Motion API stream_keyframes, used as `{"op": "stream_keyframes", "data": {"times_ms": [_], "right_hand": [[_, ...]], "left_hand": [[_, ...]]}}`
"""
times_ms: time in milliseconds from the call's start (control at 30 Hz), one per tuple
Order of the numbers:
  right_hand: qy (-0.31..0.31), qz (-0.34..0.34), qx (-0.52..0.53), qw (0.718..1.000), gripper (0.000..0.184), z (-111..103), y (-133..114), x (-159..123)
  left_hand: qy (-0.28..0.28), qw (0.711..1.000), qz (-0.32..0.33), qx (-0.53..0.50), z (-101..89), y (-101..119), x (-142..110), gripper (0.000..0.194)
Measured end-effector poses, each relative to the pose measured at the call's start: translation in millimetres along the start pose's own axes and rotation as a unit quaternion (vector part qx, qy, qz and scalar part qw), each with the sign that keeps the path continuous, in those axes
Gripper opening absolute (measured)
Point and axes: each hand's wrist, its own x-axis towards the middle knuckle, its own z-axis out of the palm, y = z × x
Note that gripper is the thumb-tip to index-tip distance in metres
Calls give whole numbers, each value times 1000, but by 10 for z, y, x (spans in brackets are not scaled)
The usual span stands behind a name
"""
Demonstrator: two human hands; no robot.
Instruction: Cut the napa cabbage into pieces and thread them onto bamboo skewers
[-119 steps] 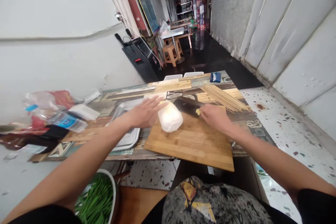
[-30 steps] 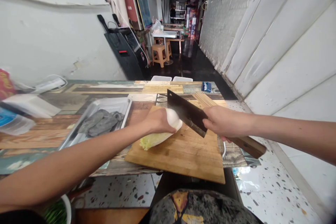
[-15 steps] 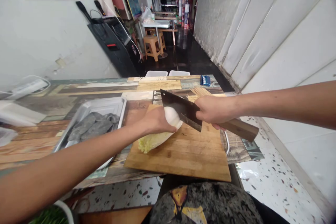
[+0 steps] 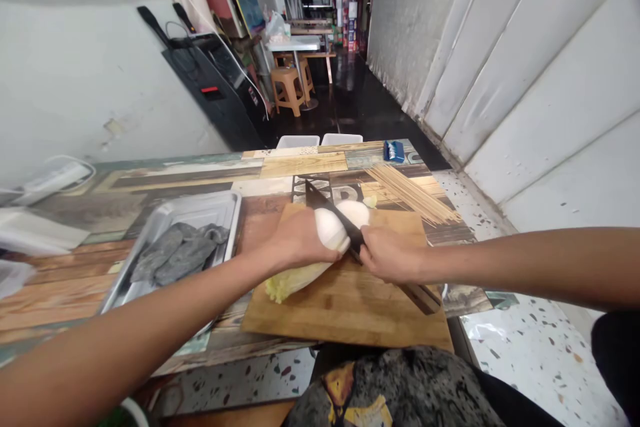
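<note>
A napa cabbage (image 4: 300, 277) lies on the wooden cutting board (image 4: 345, 320), its yellow leafy end toward me and its white stem end pointing away. My left hand (image 4: 300, 240) is wrapped over the cabbage and presses it against the board. In my right hand (image 4: 390, 253) is a dark cleaver (image 4: 327, 205), gripped near the back of the blade, with the wooden handle sticking out below. The blade stands on edge at the white stem end. Beyond it shows a white piece (image 4: 355, 213) of cabbage, with a small pale scrap (image 4: 370, 201) next to it.
To the left, a metal tray (image 4: 234, 213) holds a crumpled grey cloth-like item (image 4: 183, 253). Thin wooden skewers (image 4: 413, 195) lie behind the board at right, near a small blue box (image 4: 394, 151). Two white containers (image 4: 299, 141) stand at the table's far edge.
My right hand has brought the cleaver down and toward me, from held beside the cabbage to its stem end. A white piece now shows beyond the blade. My left hand keeps its hold.
</note>
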Motion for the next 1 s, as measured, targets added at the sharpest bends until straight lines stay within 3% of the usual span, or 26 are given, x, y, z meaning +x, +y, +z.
{"op": "stream_keyframes", "data": {"times_ms": [100,233,400,500,700,833,1000], "right_hand": [[26,-14,-5,1000,23,84,-8,-5],[72,-13,2,997,23,-39,37,-139],[197,41,-42,979,32,-230,352,-505],[209,41,-52,976,43,-185,601,-525],[163,70,-35,983,38,71,898,91],[159,62,-52,984,35,109,985,511],[157,44,-74,984,35,84,1093,829]], "left_hand": [[22,1000,-9,8,9,-9,-35,57],[77,997,-19,-12,39,-114,-193,75],[233,969,-32,-79,170,-377,-673,88],[330,941,-39,-68,350,-502,-962,98],[490,861,135,-18,697,-571,-1156,110],[490,849,198,10,691,-513,-1132,109],[479,855,198,26,624,-473,-1124,106]]}}
